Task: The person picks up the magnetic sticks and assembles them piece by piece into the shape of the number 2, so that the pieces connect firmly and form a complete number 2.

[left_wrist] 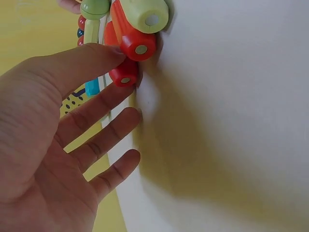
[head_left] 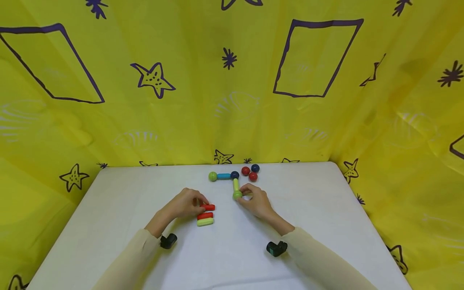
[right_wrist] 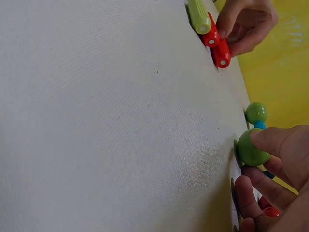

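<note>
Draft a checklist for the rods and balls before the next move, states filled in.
1. Left hand pinches far red rod: ok.
2. Firmness of that pinch: cannot tell.
3. Right hand holds near green ball, at the end of the upright yellow-green rod in the head view: ok.
4. Blue rod spans far green ball and dark blue corner ball: ok.
5. Far red rod touching near green ball: not ok, they are apart.

Behind 2 red oblong rods (head_left: 205, 216) lies the green-blue-navy rod-and-ball chain (head_left: 224, 176). 2 glossy red balls (head_left: 253, 177) lie right of it.
</note>
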The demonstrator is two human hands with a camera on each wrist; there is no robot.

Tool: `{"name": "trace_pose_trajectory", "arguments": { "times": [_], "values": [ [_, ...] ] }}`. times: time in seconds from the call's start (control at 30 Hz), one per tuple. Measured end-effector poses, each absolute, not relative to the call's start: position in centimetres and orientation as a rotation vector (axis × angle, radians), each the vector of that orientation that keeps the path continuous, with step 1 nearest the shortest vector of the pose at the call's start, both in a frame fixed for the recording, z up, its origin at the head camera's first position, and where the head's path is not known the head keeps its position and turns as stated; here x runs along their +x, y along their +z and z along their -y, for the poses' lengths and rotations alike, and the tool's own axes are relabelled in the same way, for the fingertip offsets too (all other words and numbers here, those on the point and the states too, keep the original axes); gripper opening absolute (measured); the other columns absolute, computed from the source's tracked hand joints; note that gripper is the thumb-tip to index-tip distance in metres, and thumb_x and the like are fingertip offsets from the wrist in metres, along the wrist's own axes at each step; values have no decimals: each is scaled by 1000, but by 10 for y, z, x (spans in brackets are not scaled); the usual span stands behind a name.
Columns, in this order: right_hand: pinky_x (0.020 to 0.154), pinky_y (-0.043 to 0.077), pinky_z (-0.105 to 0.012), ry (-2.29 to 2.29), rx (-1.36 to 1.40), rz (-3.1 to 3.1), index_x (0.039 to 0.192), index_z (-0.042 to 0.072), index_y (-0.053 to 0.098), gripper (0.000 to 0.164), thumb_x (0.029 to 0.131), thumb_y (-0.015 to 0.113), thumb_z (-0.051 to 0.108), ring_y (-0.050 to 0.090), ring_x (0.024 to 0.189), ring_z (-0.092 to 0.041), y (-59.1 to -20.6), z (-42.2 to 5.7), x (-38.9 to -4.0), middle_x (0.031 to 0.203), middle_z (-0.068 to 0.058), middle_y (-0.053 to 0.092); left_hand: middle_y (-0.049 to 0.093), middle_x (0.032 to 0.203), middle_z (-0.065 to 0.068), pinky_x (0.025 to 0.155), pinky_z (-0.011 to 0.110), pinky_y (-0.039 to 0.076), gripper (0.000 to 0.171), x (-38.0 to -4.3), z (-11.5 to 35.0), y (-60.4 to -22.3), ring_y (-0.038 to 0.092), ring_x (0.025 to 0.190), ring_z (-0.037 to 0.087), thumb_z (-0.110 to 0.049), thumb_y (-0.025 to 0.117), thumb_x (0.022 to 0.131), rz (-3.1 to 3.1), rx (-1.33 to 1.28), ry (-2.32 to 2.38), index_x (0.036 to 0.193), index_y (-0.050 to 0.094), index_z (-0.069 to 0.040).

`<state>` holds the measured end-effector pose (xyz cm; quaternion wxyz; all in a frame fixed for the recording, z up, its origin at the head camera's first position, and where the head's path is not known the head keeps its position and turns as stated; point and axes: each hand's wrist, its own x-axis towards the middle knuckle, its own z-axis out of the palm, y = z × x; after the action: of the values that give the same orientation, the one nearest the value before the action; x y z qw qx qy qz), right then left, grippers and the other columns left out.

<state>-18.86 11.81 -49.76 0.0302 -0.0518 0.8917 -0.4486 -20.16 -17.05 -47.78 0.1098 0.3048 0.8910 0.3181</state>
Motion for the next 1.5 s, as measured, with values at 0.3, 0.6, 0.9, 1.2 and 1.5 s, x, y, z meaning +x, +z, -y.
{"name": "trace_pose_trajectory", "arguments": {
  "times": [0.3, 0.6, 0.9, 1.2, 1.5],
  "values": [
    [81, 51, -38, -1383, -162, -2766, 111, 14, 70, 22, 91, 80, 17, 63, 104, -24, -498, -119, -189, 108, -2, 75, 67, 85, -9, 63, 25, 47, 13, -207, 165, -481, 53, 76, 14, -10, 79, 87, -2625, 836, 929, 99, 79, -12],
    [90, 52, -45, -1385, -171, -2759, 110, 13, 70, 21, 92, 79, 16, 63, 106, -24, -497, -119, -188, 108, -3, 74, 67, 84, -9, 65, 26, 48, 16, -213, 159, -479, 54, 77, 14, -9, 78, 85, -2664, 839, 939, 100, 79, -13],
    [89, 53, -45, -1378, -186, -2752, 110, 13, 69, 22, 91, 79, 16, 62, 106, -25, -495, -120, -187, 108, -4, 74, 72, 87, -7, 71, 27, 50, 18, -225, 151, -467, 58, 81, 16, -8, 81, 84, -2697, 884, 1008, 101, 80, -10],
    [92, 53, -46, -1372, -169, -2747, 112, 13, 69, 24, 91, 79, 17, 62, 105, -25, -496, -118, -188, 108, -3, 74, 74, 90, -4, 70, 26, 50, 18, -228, 142, -466, 60, 82, 19, -8, 80, 85, -2684, 906, 1001, 102, 80, -8],
    [88, 54, -43, -1364, -190, -2758, 112, 14, 69, 24, 91, 80, 17, 62, 106, -24, -498, -119, -189, 108, -3, 74, 74, 90, -4, 71, 26, 51, 18, -231, 133, -468, 58, 80, 17, -7, 80, 85, -2660, 899, 994, 103, 80, -7]
  ]
}}
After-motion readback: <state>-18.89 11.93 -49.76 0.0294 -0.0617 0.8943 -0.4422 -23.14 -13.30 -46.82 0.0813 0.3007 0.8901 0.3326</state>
